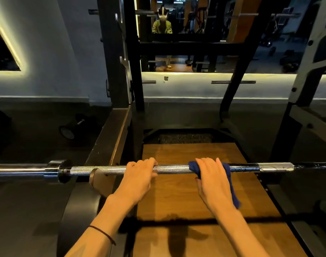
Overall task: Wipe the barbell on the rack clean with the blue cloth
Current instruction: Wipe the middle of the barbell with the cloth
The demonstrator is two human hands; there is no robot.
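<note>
A steel barbell (pixel 173 168) lies across the rack at waist height, running from the left edge to the right edge of the view. My left hand (pixel 139 175) grips the knurled shaft left of centre, fingers curled over the top. My right hand (pixel 212 177) holds the blue cloth (pixel 230 184) wrapped round the bar just right of centre. Part of the cloth hangs down below my wrist. The bar under the cloth is hidden.
Black rack uprights (pixel 132 71) rise beyond the bar. A wooden platform (pixel 186 191) lies below it. A mirror (pixel 195 34) on the far wall reflects a person. A dumbbell (pixel 69 129) rests on the dark floor at left.
</note>
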